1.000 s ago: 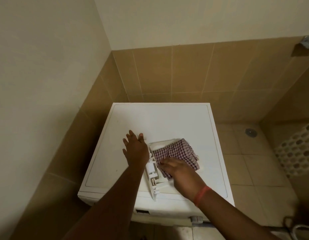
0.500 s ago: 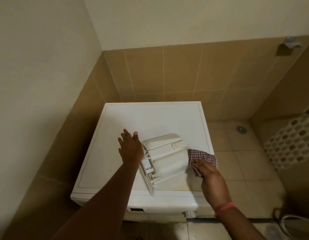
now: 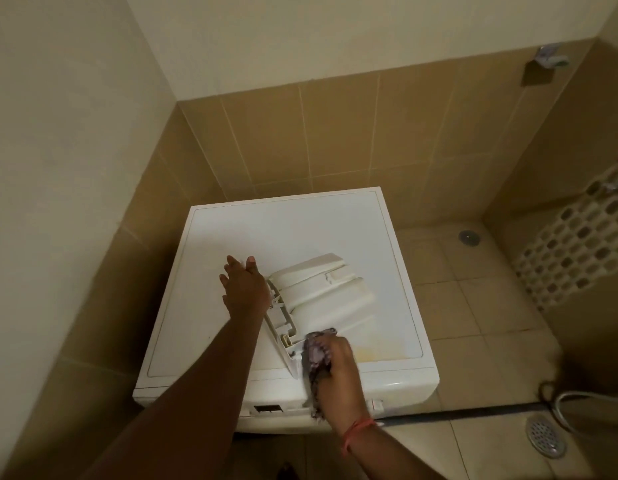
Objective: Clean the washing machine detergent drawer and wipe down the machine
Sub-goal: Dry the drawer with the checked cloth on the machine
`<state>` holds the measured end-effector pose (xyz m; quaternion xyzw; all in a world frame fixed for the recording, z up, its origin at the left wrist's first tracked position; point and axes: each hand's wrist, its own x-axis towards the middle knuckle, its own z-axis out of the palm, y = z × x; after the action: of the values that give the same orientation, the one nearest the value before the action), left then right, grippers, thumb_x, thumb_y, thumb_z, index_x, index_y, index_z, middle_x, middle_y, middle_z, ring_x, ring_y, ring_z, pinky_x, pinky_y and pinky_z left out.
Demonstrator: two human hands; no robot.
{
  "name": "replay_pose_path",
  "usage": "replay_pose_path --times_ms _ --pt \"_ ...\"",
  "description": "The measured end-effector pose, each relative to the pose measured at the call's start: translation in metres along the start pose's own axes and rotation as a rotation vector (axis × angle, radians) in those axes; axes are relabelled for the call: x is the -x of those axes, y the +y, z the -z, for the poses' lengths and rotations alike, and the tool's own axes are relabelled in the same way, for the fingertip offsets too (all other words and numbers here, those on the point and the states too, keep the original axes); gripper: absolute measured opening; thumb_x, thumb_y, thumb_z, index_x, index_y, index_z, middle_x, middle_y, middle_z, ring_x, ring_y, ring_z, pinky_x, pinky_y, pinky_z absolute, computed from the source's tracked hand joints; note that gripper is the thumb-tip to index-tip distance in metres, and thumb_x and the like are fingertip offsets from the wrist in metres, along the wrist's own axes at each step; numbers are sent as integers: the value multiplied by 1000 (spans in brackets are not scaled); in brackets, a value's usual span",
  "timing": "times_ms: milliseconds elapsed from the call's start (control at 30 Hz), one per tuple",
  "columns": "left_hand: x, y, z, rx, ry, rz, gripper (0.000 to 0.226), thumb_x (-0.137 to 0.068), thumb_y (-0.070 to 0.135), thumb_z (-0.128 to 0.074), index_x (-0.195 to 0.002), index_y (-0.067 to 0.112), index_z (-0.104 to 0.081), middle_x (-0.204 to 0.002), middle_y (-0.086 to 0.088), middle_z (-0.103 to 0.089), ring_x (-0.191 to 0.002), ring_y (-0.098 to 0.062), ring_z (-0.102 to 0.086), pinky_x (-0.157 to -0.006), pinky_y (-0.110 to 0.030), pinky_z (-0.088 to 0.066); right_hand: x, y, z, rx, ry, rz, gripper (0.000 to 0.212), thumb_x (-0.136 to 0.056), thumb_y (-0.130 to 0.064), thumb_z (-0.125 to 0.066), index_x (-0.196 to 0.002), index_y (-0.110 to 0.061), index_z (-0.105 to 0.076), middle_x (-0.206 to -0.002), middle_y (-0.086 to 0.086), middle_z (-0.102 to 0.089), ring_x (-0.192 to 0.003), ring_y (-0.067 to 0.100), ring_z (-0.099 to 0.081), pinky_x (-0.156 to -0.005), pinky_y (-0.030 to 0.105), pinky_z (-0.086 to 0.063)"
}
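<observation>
The white detergent drawer [image 3: 321, 292] lies upside down on top of the white washing machine [image 3: 248, 230]. My left hand [image 3: 245, 289] rests flat with straight fingers against the drawer's front panel at its left side. My right hand [image 3: 338, 368] grips a bunched checked cloth [image 3: 316, 355] at the near end of the drawer's front panel, by the machine's front edge. Part of the cloth hangs down below my fist.
The machine stands in a tiled corner, walls close behind and to the left. Tiled floor lies to the right with a round floor drain [image 3: 545, 434], a metal hose [image 3: 570, 400] and a second small drain [image 3: 469, 236]. A yellowish stain [image 3: 376, 353] marks the lid.
My right hand has carried the cloth from the drawer's right side round to its near end, bunching it up. The left hand stays against the drawer. The view has shifted.
</observation>
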<state>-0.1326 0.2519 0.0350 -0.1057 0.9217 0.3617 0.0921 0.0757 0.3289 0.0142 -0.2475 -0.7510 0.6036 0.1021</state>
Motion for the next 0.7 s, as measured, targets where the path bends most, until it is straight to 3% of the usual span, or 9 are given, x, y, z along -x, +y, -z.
replay_pose_path --times_ms 67,133,200,300,367,467,533,700 --pt "2 1 2 9 3 -21 61 -105 42 -24 -157 14 -9 -164 -11 -10 -151 -34 -7 -121 -54 -17 -16 -3 11 -154 181 -167 38 -92 10 -39 -109 -19 -57 -110 -1 -55 -96 2 -56 -85 12 -49" --pt "4 5 3 13 8 -21 63 -105 44 -24 -157 14 -6 -164 -11 -9 -151 -33 -7 -120 -55 -19 -38 -2 23 -200 355 -296 44 -88 11 -32 -109 -20 -57 -110 2 -58 -100 10 -58 -98 32 -51" --pt "3 5 1 13 -18 -19 63 -105 42 -26 -157 14 -4 -164 -14 -7 -151 -34 -5 -119 -56 -20 -56 -5 31 -231 426 -373 49 -85 9 -30 -111 -23 -57 -110 2 -60 -103 19 -59 -98 42 -50" --pt "6 8 3 74 -17 26 63 -105 41 -30 -157 16 -6 -161 -19 -17 -147 -40 -20 -116 -56 -28 -58 -12 28 -206 350 -391 48 -87 7 -31 -114 -22 -57 -112 1 -62 -108 21 -59 -100 42 -49" --pt "11 12 7 147 -6 27 61 -104 37 -33 -156 16 -10 -155 -22 -30 -138 -42 -36 -111 -51 -36 -46 -17 24 -188 199 -359 44 -91 4 -33 -115 -21 -60 -111 -1 -64 -108 18 -60 -102 40 -48" --pt "7 16 9 277 -25 156 58 -106 22 -33 -157 13 -6 -159 -16 -27 -142 -35 -36 -116 -43 -28 -29 -19 31 -260 16 -332 35 -94 1 -42 -106 -19 -68 -103 2 -71 -99 20 -67 -96 42 -53" --pt "6 18 13 347 -47 205 54 -107 19 -29 -157 11 -11 -159 -14 -27 -144 -30 -33 -119 -41 -22 -25 -21 43 -361 76 -356 28 -95 -1 -47 -100 -15 -71 -98 5 -74 -93 24 -70 -91 45 -56" --pt "21 31 18 390 67 63 44 -105 9 -33 -149 5 -30 -146 -20 -46 -132 -36 -48 -104 -32 -40 -48 -33 72 -304 322 -321 35 -92 1 -43 -101 -21 -69 -99 3 -72 -96 23 -67 -93 49 -54"
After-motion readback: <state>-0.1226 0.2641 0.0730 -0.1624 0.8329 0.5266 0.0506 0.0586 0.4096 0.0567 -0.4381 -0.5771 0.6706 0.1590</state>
